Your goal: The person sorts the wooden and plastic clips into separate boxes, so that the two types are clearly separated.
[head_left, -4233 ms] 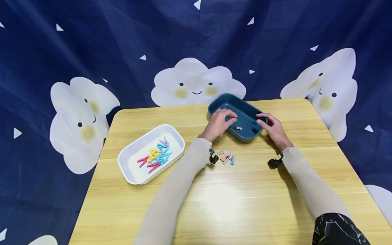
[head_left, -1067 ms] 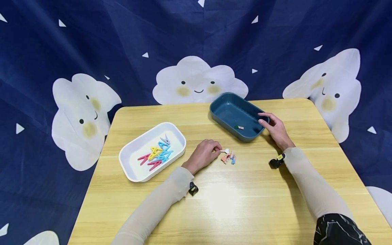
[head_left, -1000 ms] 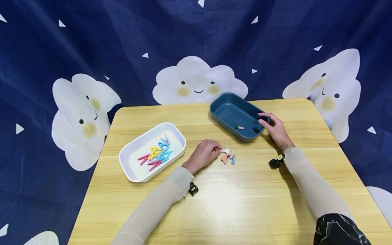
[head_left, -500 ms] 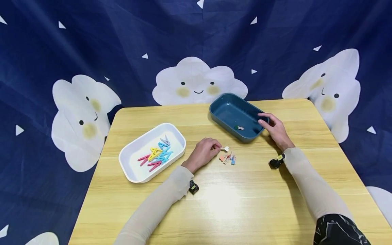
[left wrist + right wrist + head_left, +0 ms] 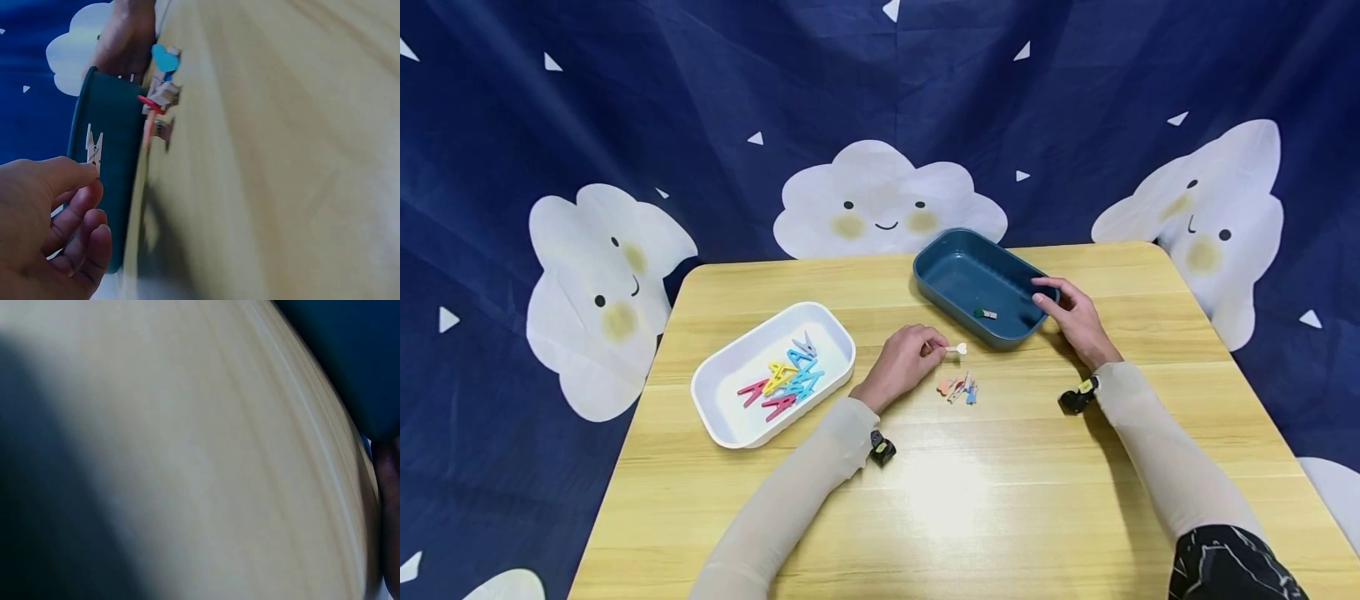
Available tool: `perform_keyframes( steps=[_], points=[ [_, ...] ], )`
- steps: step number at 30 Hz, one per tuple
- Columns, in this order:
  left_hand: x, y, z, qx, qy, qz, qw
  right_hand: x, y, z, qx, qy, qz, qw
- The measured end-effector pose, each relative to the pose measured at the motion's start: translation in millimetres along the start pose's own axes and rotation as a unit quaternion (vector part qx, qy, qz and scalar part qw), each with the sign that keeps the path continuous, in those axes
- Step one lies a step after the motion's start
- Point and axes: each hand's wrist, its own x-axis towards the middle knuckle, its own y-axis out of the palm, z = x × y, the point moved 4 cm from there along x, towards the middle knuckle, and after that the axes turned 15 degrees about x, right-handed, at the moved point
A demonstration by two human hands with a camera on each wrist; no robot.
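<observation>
My left hand (image 5: 904, 364) pinches a small wooden clothespin (image 5: 957, 348) between thumb and fingertips, just above the table. The left wrist view shows this clothespin (image 5: 94, 150) with its legs pointing away from the hand. Below it lies a small pile of mini clothespins (image 5: 957, 388) with coloured shapes, including a blue heart (image 5: 165, 58). My right hand (image 5: 1077, 321) grips the right end of a dark blue bin (image 5: 955, 311), thumb and index finger over the rim. One small clothespin with a green part (image 5: 986, 313) lies inside that bin.
A white bin (image 5: 722, 379) on the left holds several larger plastic clothespins (image 5: 780, 380) in red, yellow, blue and grey. Behind the wooden table (image 5: 1037, 500) hangs a navy curtain (image 5: 715, 50) with clouds. The right wrist view is mostly blurred tabletop.
My left hand went from over the blue bin to the pile, took a wooden clothespin, and has now lifted it slightly toward the bin. The right hand has stayed on the bin's rim.
</observation>
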Motion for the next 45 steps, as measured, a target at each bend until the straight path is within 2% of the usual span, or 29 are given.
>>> perform_keyframes(
  steps=[12, 21, 26, 34, 38, 45],
  points=[
    [27.9, -16.2, -15.0, -0.004, 0.014, -0.029, 0.9995, 0.4, -1, 0, 0.005, 0.006, -0.002, 1.0],
    [46.6, -22.0, -25.9, 0.0, 0.008, -0.019, 0.9998, 0.3, -1, 0, 0.008, 0.002, -0.001, 1.0],
    [56.4, -25.3, -29.9, -0.003, 0.009, -0.023, 0.9997, 1.1, 0, -1, 0.013, 0.002, -0.001, 0.9999],
    [72.1, -25.2, -34.3, -0.001, 0.028, -0.035, 0.999, 1.7, 1, 0, 0.016, 0.004, -0.002, 0.9999],
    [78.0, -25.0, -33.4, -0.005, 0.02, -0.041, 0.9989, 2.2, 1, -1, 0.018, 0.003, 0.0, 0.9998],
    [88.5, -19.0, -29.9, 0.01, 0.005, -0.033, 0.9994, 2.2, 1, -1, 0.03, 0.002, 0.0, 0.9996]
  ],
)
